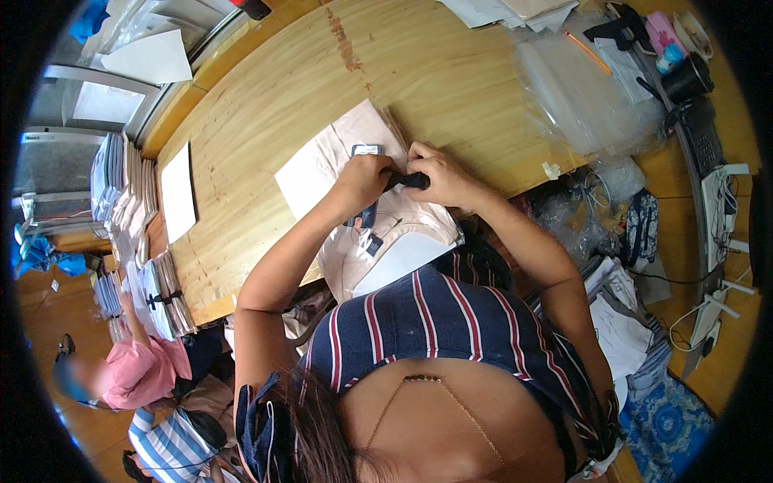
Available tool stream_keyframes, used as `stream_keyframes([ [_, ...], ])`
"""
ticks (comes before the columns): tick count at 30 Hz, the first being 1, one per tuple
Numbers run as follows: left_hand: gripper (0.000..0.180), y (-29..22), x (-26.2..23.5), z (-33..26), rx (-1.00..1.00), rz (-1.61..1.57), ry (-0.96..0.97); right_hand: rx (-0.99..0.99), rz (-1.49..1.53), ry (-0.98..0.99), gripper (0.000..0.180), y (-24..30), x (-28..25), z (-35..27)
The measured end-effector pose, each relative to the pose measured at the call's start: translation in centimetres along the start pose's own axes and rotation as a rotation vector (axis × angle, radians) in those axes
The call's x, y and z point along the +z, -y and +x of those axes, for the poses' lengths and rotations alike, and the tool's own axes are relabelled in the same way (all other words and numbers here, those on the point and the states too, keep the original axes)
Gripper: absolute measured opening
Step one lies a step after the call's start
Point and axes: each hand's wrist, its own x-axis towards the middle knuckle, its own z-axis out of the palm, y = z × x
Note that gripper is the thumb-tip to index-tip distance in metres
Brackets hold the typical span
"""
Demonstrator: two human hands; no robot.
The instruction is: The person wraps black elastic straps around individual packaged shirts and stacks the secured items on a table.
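A stack of folded pale pink shirts [310, 173], with clear plastic around the near part, lies at the table's near edge in front of me. Dark tags [373, 244] and a white-and-dark label [367, 150] show on the top shirt. Over the stack, my left hand [364, 182] is closed on one end of a short black strip-like thing [415, 180]. My right hand [442, 177] grips its other end, fingers curled. The fingers partly cover it, so its exact kind cannot be made out. A white sheet [407, 256] shows at the stack's near end.
Clear plastic bags [592, 97] and an orange pencil [586, 51] lie at the far right, near a black telephone [696, 141]. A white board [179, 187] rests on the left. Beyond it are shirt stacks [129, 181] and a person in pink [141, 370].
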Motion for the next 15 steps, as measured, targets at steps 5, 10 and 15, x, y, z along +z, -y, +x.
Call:
stream_keyframes([
  [5, 0.015, 0.7, -0.1, 0.4, 0.039, -0.024, 0.059, -0.251, -0.461, -0.230, 0.012, 1.1, 0.2, -0.9],
  [10, 0.014, 0.2, 0.1, -0.2, 0.068, 0.000, -0.019, -0.246, -0.885, -0.169, 0.010, 2.8, -2.6, -1.1],
  [15, 0.013, -2.9, -0.2, -4.0, 0.202, 0.683, -0.174, -0.024, -0.825, 0.044, 0.011, -4.4, -3.7, 0.1],
])
